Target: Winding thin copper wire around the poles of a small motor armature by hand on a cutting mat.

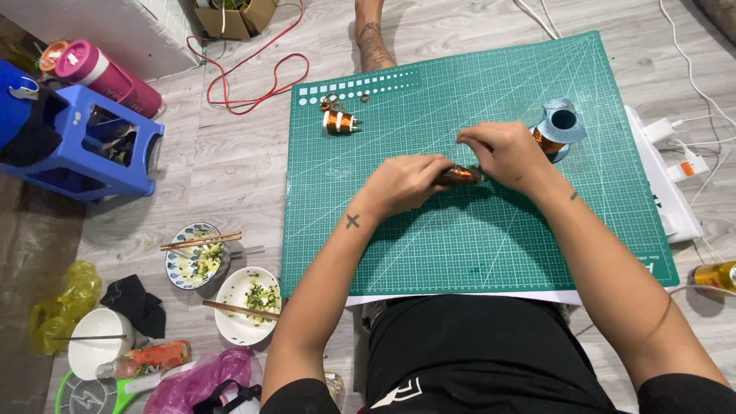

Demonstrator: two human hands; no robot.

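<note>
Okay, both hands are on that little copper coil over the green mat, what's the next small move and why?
Probably another turn of wire onto the copper coil. The left hand grips one end, and the right hand pinches the other end beside the wire spool. A finished coil lies farther up the cutting mat, which suggests winding. The wire itself is too thin to see.

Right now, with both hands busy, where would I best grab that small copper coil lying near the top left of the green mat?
Probably pinch the small copper coil around its wound orange middle, coming straight down from above. It lies on its side on the green cutting mat, ends pointing left and right, apart from the small rings above it, so fingers should fit front and back.
</note>
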